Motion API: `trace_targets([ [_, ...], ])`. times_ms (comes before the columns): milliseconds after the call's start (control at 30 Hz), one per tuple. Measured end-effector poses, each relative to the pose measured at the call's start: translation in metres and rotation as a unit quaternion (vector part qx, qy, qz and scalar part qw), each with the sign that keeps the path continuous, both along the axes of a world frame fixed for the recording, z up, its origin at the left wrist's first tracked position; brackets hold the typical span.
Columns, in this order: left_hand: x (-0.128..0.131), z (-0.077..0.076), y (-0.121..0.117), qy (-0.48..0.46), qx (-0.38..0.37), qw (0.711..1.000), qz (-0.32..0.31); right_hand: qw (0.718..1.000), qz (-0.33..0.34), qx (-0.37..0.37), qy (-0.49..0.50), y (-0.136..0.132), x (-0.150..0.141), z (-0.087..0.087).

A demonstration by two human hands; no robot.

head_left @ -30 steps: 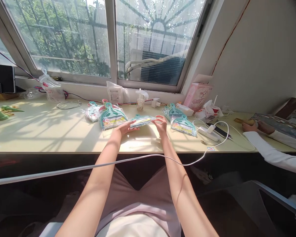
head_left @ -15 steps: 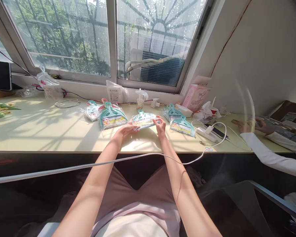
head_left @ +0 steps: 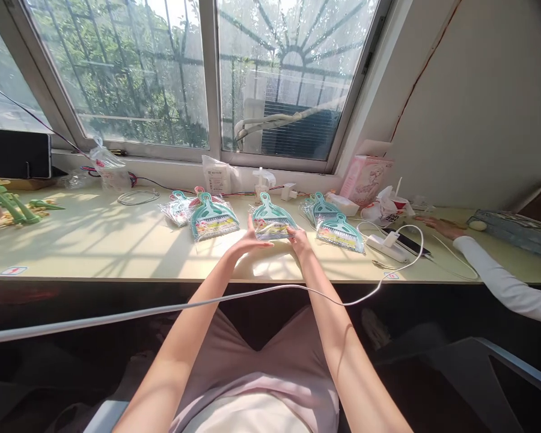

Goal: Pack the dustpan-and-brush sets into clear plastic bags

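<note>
A teal dustpan and brush set in a clear plastic wrapper is between my hands, tilted up above the table. My left hand holds its left side, thumb up along the edge and fingers stretched beneath the bottom. At its lower right corner, my right hand grips the wrapper. More wrapped sets lie on both sides: a teal dustpan set heads a pile with some pink ones at the left, and another teal dustpan set rests in front of a stack at the right.
A white power strip and a phone lie at the right, with a white cable crossing in front of me. A pink box stands near the window. Another person's hand rests on the table at far right.
The dustpan set has tipped more upright, so its face shows more. My left thumb has moved up its left edge. At far right, the other person's hand reaches further across the table.
</note>
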State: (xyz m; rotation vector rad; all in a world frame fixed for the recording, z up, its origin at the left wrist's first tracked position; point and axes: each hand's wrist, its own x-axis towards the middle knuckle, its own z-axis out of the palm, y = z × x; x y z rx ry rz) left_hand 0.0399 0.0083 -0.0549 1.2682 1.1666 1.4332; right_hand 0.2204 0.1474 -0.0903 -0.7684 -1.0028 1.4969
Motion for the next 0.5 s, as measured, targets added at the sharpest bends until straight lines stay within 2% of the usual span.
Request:
trace_targets([
  [67, 0.01, 0.001, -0.003, 0.077, 0.036, 0.995, 0.059, 1.0, 0.002, 0.021, -0.009, -0.003, -0.001, 0.003],
  [133, 0.014, 0.001, -0.005, 0.131, 0.05, 0.986, 0.088, 0.999, -0.004, 0.031, -0.021, -0.007, -0.003, 0.006],
  [267, 0.014, 0.001, -0.011, 0.105, 0.008, 0.98, 0.167, 0.996, 0.035, 0.067, -0.054, -0.015, -0.002, 0.01],
  [367, 0.001, 0.0, -0.024, 0.097, -0.002, 0.967, 0.235, 0.986, 0.064, 0.109, -0.109, -0.023, -0.002, 0.009],
  [500, -0.039, 0.001, -0.053, 0.178, -0.029, 0.934, 0.307, 0.96, 0.097, 0.18, -0.193, -0.031, -0.016, 0.005],
])
